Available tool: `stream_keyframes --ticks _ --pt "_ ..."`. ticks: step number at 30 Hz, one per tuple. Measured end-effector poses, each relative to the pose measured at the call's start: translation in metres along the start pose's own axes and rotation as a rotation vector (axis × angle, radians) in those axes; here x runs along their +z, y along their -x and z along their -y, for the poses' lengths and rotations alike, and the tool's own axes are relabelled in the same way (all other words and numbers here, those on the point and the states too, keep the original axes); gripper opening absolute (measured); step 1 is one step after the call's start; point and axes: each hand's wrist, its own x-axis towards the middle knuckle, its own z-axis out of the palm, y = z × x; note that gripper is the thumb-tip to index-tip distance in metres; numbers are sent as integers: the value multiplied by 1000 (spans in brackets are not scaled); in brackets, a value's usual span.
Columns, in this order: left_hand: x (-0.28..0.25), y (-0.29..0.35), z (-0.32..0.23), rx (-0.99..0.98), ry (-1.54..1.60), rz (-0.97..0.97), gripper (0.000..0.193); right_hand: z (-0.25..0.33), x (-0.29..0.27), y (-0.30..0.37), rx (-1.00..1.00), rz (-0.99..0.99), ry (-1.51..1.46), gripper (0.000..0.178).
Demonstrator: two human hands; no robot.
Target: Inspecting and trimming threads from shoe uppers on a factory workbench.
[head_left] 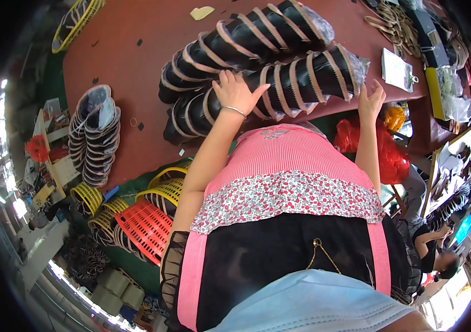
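Note:
Two long rows of nested black shoe uppers with tan serrated edges lie side by side on the red-brown table, the farther row (235, 44) and the nearer row (291, 83). Grey fuzzy lining pokes out at the right end of each. My left hand (236, 94), a bangle at its wrist, rests on the nearer row with fingers spread and thumb out. At that row's right end is my right hand (371, 104), its fingers apart and slightly bent, the thumb close to the lining. Whether the thumb touches it, I cannot tell.
Another row of nested uppers (94, 135) stands at the table's left. Yellow baskets (163, 191) and a red basket (145, 224) sit below the near edge. On the right are a clipboard (397, 71), a red plastic bag (379, 149) and a person (435, 243) further off.

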Motion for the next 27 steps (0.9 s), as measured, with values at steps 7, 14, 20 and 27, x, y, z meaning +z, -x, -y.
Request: stream_keyframes --ticks 7,14,20,27 --pt "18 -14 -30 352 222 -116 65 -23 -7 -44 29 45 -53 46" --pt "8 -39 -68 681 81 -17 71 -30 20 -77 -54 157 -129 40" --pt "4 -54 -114 447 205 -181 43 -14 30 -82 -104 285 -236 34" --pt "-18 -108 -188 126 -90 209 88 0 41 -64 24 587 -397 30"
